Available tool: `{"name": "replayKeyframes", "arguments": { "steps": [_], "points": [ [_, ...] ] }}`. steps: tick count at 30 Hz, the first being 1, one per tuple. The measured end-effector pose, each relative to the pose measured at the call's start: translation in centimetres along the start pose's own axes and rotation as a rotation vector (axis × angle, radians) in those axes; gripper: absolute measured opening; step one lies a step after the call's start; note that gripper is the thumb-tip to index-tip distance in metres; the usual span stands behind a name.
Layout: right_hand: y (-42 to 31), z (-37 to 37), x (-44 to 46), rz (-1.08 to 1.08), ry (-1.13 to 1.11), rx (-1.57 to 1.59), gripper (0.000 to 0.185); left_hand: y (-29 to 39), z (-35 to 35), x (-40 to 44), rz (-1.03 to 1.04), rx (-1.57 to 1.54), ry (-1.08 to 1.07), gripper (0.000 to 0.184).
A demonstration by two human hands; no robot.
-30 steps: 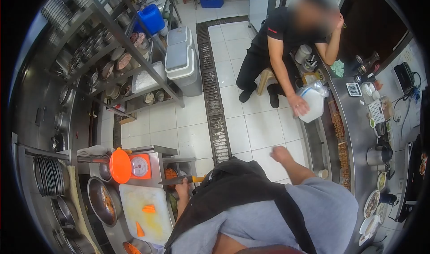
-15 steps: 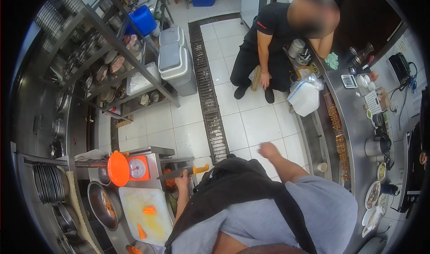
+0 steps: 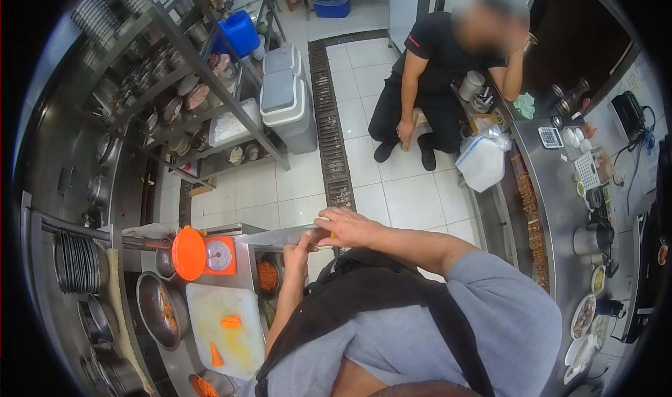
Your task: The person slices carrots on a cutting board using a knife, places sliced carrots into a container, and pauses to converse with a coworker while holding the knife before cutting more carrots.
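A knife with a yellow handle (image 3: 334, 235) is between my two hands, in front of my apron and beyond the counter corner. My right hand (image 3: 348, 227) closes over the handle and covers most of it. My left hand (image 3: 298, 254) pinches close beside it, at the blade; the fingers partly hide the blade. To the left, a white cutting board (image 3: 245, 300) with yellow stains carries two orange carrot pieces, a chunk (image 3: 230, 322) and a tapered end (image 3: 216, 355). A container of shredded carrot (image 3: 267, 276) sits beside my left forearm.
An orange kitchen scale (image 3: 220, 255) and orange bowl (image 3: 189, 253) stand behind the board, a metal bowl (image 3: 162, 310) at its left. A person in black (image 3: 437, 68) sits ahead by the right counter (image 3: 549, 187). A floor drain (image 3: 329, 117) runs between shelving and counter.
My right hand has come in from the right and now closes over the knife handle. My left hand has moved slightly up and right. The view has shifted a little.
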State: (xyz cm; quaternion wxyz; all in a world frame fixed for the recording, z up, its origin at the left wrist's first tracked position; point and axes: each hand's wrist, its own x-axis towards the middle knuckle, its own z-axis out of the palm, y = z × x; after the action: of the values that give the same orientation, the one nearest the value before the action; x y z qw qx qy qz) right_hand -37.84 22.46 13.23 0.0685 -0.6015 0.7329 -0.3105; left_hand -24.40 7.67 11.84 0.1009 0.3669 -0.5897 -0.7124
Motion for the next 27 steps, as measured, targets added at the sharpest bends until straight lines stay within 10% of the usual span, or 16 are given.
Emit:
{"name": "replayKeyframes", "arguments": {
  "steps": [17,21,27],
  "points": [
    [0.5,0.9,-1.2,0.066,-0.131,0.104,0.049,-1.9,-2.8,-0.5,-0.042,-0.131,0.097,0.029],
    [5.6,2.2,-5.7,0.584,-0.18,0.326,0.04,-2.1,-4.0,-0.4,0.021,-0.127,0.216,0.031],
    [11.2,6.9,-32.8,1.471,-0.246,-0.196,0.038,-4.7,-8.5,1.5,-0.036,-0.112,0.279,0.03]
  ]
}}
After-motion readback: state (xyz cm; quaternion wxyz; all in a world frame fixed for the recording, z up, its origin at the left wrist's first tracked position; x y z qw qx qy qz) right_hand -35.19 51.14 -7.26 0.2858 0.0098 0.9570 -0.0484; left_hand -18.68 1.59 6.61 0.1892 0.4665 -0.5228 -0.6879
